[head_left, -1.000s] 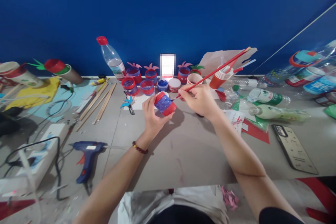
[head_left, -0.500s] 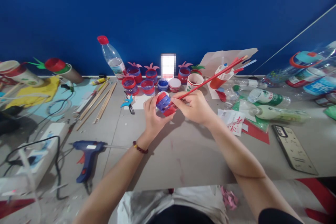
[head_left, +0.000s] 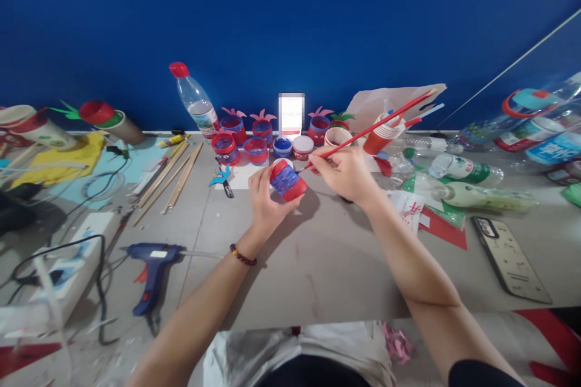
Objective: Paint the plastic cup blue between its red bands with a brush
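Observation:
My left hand [head_left: 264,198] is closed around a small cup painted red and blue [head_left: 287,180], tilted above the table. Red bands run along both ends of it, with streaky blue between. In my right hand [head_left: 342,174] is a long red paintbrush [head_left: 381,126], pinched near its lower end, its tip close to the cup's blue band; whether it touches, I cannot tell. Just beyond the cup stand an open jar of blue paint [head_left: 282,146] and a white-lidded jar [head_left: 302,146]. A paper cup [head_left: 338,137] sits behind my right hand.
Several painted red and blue cups [head_left: 256,150] stand near the wall beside a clear bottle [head_left: 195,100]. At left lie a blue glue gun [head_left: 155,272], wooden sticks [head_left: 181,178] and a power strip [head_left: 72,263]. Plastic bottles [head_left: 467,168] and a phone [head_left: 511,260] are on the right.
My right hand has moved up and slightly right with the paintbrush, away from the cup, uncovering more of its side. My left hand stays almost in place.

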A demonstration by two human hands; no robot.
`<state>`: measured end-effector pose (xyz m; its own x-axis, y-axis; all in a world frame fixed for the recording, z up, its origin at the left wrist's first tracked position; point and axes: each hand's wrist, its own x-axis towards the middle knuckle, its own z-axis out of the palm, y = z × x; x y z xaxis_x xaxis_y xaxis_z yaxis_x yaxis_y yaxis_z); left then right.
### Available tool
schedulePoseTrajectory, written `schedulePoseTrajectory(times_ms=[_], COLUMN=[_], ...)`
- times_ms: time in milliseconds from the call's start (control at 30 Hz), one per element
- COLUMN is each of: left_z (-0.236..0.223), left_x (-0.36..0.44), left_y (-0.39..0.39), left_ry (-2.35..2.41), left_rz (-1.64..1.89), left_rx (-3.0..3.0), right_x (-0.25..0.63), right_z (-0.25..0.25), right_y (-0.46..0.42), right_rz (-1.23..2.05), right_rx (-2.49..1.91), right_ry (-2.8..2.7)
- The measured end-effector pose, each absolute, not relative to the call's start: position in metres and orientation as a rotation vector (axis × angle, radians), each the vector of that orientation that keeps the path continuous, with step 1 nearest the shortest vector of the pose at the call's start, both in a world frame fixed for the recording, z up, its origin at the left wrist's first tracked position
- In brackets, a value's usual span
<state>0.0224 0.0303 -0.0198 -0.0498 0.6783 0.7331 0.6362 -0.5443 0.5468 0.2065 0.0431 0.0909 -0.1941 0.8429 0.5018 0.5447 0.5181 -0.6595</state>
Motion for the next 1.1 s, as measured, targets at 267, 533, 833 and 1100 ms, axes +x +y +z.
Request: schedulePoseTrajectory(times_ms=[267,533,833,1100], left_z=[-0.02,-0.02,-0.019,-0.022], left_x=[0.022,0.024,0.024,0.022], left_y=[0.031,0.03,0.029,0.03], left_ry=[1.503,1.432,1.47,1.491], left_rz=[1.661,1.685,1.665,1.612], left_rx=[2.184,2.203,2.157,2.195], right_x=[0.197,0.194,0.21,0.196], right_z=[0.099,0.096,0.092,0.097], right_y=[0.028,0.03,0.045,0.029], right_rz=[0.584,0.686,0.453,0.531], right_rx=[-1.067,-1.049,-1.16,-1.074], right_ry=[-1.91,-1.858,-1.817,-1.925])
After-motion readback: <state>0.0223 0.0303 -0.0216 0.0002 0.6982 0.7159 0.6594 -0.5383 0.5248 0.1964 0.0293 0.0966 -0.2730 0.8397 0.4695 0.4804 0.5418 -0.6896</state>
